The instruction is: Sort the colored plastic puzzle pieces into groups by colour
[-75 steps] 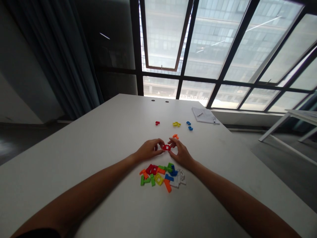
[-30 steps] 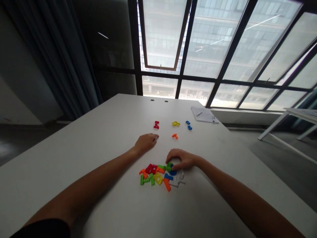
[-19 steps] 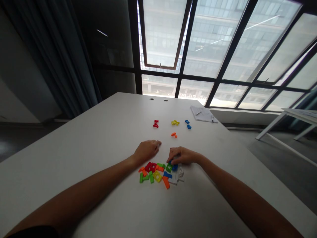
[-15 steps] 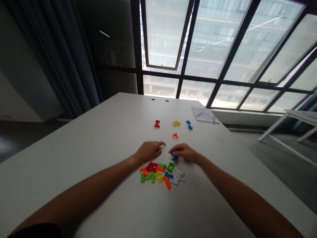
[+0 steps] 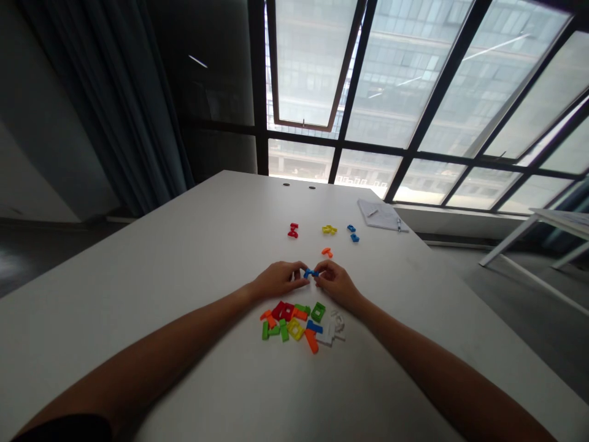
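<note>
Blue piece [image 5: 311, 273] gripped by fingertips from both sides, left hand [image 5: 278, 280] and right hand [image 5: 338, 285], near the centre of the frame above the white worktop [image 5: 207, 264]; whether one part or two is held cannot be told. Judged best handled with a light, level, opposed pinch, its middle left uncovered so that alignment can be checked. Forearms should be kept off the heap of coloured pieces [image 5: 315, 326], lower centre of the frame.

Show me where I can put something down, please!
The table is bare left of the left forearm, and on the near side of the colourful pile. It's crowded inside the pile and where left hand and right hand hold a blue piece.
</note>
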### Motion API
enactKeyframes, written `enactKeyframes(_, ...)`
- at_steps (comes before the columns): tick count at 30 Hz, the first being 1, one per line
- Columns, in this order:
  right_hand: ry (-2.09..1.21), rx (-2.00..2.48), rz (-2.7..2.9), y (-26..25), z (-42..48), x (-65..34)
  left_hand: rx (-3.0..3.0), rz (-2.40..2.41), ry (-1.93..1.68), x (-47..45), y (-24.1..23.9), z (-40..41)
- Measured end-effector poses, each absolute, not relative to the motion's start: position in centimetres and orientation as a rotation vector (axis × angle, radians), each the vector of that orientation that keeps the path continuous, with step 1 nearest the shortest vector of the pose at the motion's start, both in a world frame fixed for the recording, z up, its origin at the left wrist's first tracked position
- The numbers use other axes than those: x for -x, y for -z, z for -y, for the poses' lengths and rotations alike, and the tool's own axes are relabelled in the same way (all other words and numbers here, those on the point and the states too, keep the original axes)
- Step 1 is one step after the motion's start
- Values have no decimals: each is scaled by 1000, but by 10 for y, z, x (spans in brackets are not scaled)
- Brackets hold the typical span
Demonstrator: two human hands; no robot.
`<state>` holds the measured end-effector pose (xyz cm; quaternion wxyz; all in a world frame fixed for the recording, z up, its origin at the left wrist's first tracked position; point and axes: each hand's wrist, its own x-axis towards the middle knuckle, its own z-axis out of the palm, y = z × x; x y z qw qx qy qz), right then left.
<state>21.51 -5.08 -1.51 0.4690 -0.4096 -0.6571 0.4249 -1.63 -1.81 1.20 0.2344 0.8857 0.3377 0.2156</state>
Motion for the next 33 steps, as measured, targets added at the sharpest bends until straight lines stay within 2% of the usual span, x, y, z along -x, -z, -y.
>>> enactKeyframes(14,-1002,1169,1625,13,55,-214,-2497,-1035,-716,19,-10,20)
enactKeyframes(21,-874,1127,1650,9,58,-215,-2540,-1054,-738,20,-10,21)
enactKeyframes(27,-633,1146,1738,4,63,-212,-2552,-1034,-740,20,-10,22)
enactKeyframes(33,-570,1163,1783,3,64,-212,-2556,-1023,-763,21,-9,22)
